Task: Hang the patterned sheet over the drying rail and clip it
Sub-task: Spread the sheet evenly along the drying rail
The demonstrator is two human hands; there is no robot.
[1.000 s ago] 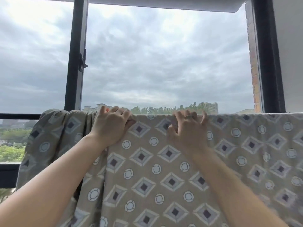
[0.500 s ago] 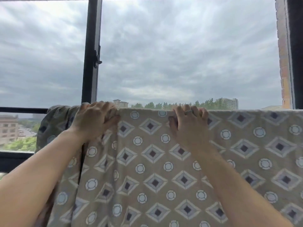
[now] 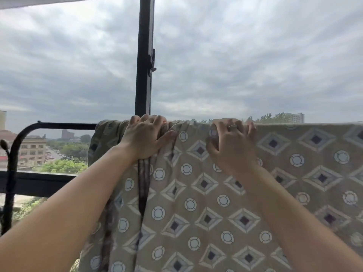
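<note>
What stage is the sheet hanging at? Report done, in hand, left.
Done: the sheet already drapes over the rail. In hand: the left hand grips its bunched end and the right hand holds the top edge. Left: spreading the bunched folds and clipping; no clip is visible.

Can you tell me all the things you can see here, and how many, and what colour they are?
sheet: one, tan with diamonds and circles, draped over the rail, bunched at its left end
rail: one, black, bare part left of the sheet
window post: one, black, upright behind the sheet
buildings: several, brownish, far off at left; a pale one far right
trees: many, green, below at left
sky: grey clouds
clips: none seen
ring: one, silver, on the right hand
left hand: one, gripping the bunched sheet top
right hand: one, gripping the sheet's top edge
</note>
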